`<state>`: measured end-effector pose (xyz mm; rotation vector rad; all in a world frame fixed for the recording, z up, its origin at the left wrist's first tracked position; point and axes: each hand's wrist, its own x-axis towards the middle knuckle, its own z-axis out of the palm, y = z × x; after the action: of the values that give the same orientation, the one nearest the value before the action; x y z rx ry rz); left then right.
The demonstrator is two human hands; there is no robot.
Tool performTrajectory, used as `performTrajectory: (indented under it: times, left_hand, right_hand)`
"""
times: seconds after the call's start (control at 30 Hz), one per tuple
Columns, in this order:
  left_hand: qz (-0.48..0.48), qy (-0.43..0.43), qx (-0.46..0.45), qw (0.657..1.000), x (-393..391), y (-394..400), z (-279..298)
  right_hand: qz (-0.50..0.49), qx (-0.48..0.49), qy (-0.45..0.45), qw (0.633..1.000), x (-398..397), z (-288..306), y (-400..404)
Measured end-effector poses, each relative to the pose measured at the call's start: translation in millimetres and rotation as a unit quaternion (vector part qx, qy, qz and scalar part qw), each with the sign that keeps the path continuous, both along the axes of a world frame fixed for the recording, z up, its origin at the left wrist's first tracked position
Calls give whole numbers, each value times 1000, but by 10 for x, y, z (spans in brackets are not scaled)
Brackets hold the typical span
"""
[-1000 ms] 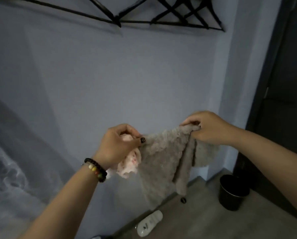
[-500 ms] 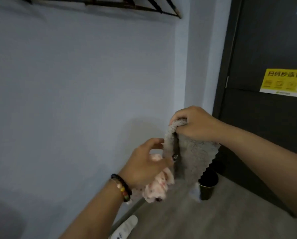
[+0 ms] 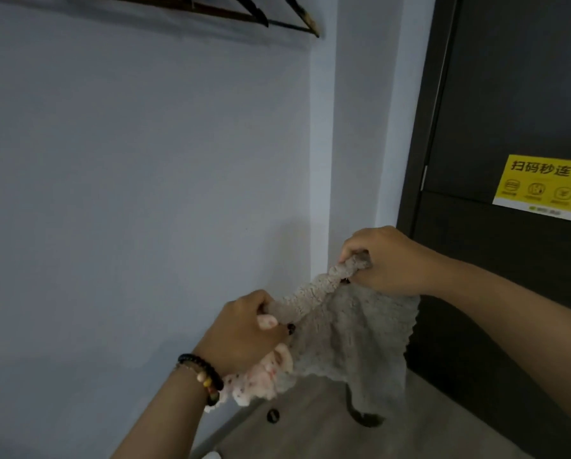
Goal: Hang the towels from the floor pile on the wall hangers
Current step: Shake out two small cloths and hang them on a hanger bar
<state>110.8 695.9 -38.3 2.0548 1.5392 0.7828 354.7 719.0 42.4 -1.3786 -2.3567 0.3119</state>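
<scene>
A fuzzy grey towel (image 3: pixel 350 339) is stretched between both my hands at chest height. My right hand (image 3: pixel 386 260) pinches its upper corner. My left hand (image 3: pixel 244 329), with a bead bracelet on the wrist, grips the other end of the top edge and also holds a bunched pink spotted towel (image 3: pixel 257 382) under the palm. The grey towel's body hangs below, with a small dark loop at its bottom. Dark hangers on the wall rail (image 3: pixel 211 8) sit high at the top left, far above both hands.
A plain pale blue wall (image 3: pixel 128 193) fills the left. A dark door (image 3: pixel 509 94) with a yellow sticker (image 3: pixel 542 185) stands at the right. Grey floor (image 3: pixel 310 432) shows below, with a small round dark doorstop (image 3: pixel 272 415) near the skirting.
The hands have pulled apart, spreading the grey towel's top edge between them. The view has shifted right, so the black bin and white bottle on the floor are out of sight.
</scene>
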Motion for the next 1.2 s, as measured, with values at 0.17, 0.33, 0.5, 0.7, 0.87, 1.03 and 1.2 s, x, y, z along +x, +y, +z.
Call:
performTrajectory:
  times: [0.17, 0.33, 0.5, 0.7, 0.87, 1.03, 1.2]
  left_hand:
    - [36, -11, -40, 999, -39, 439, 20]
    - [80, -60, -12, 995, -67, 990, 48]
    - [102, -171, 51, 979, 26, 1704, 51]
    - [134, -388, 66, 909, 167, 2720, 97]
    - [108, -416, 75, 900, 258, 3436, 245]
    - [109, -280, 135, 944, 360, 3773, 361]
    - [190, -312, 274, 890, 323, 3935, 522]
  right_hand:
    - [-40, 5, 72, 997, 279, -66, 415]
    - [-105, 16, 163, 981, 473, -141, 890]
    - [-149, -17, 223, 963, 664, -146, 1515]
    - [-154, -68, 303, 938, 858, -28, 2357]
    - [-155, -17, 361, 920, 862, -72, 3015]
    - [-133, 45, 246, 959, 771, -192, 3566]
    - [-65, 260, 394, 879, 673, 68, 3900]
